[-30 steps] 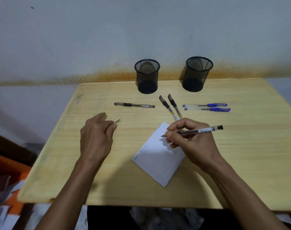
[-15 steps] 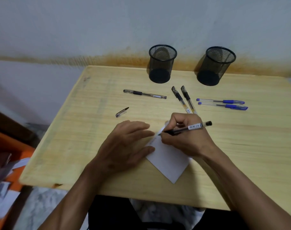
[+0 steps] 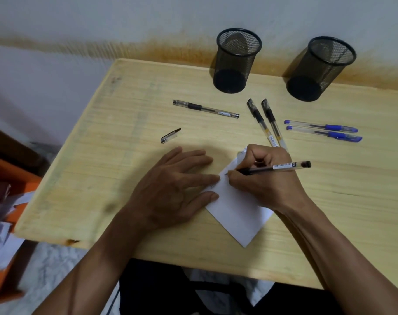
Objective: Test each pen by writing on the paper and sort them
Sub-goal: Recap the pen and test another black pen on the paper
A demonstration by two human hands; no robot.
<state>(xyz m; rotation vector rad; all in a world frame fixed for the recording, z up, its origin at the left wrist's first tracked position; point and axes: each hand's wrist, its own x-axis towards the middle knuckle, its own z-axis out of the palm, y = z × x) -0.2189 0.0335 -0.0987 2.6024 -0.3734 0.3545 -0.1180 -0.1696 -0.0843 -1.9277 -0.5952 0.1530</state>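
Observation:
My right hand (image 3: 264, 180) grips an uncapped black pen (image 3: 282, 167) with its tip on the white paper (image 3: 236, 212). My left hand (image 3: 170, 189) lies flat, fingers straight, pressing the paper's left edge. The pen's cap (image 3: 170, 135) lies on the table to the left. One capped black pen (image 3: 206, 108) lies alone; two more black pens (image 3: 265, 121) lie side by side; two blue pens (image 3: 323, 130) lie to their right. Two black mesh cups stand at the back, the left cup (image 3: 236, 60) and the right cup (image 3: 319, 69).
The wooden table (image 3: 102, 155) stands against a white wall with a rusty stain. An orange bin (image 3: 2, 223) with papers sits on the floor at the left. The table's front edge is close to my body.
My left hand put the cap down on the table and moved right onto the paper, where it now presses flat. My right hand brought the pen tip down onto the paper. The view shifted left.

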